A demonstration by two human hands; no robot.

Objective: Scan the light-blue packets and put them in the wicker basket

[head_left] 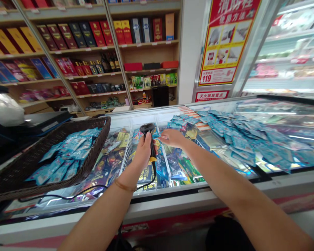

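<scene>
My left hand [143, 150] is wrapped round the handle of a black and yellow barcode scanner [152, 148], held upright over the freezer's glass top. The scanner's cable runs down and off to the left. Just right of the scanner head, my right hand [171, 138] pinches a small blue packet [159, 135], mostly hidden by the fingers. A loose spread of blue packets [232, 134] covers the glass to the right. More blue packets [68, 150] lie heaped in a brown woven basket [95, 157] on the left.
Under the glass of the chest freezer [172, 198], wire baskets hold colourful packages. A striped orange and white sheet [189, 113] lies among the packets. Behind stand shelves [149, 45] of boxes and bottles, a red and yellow poster [229, 42], and a lit display fridge [290, 59].
</scene>
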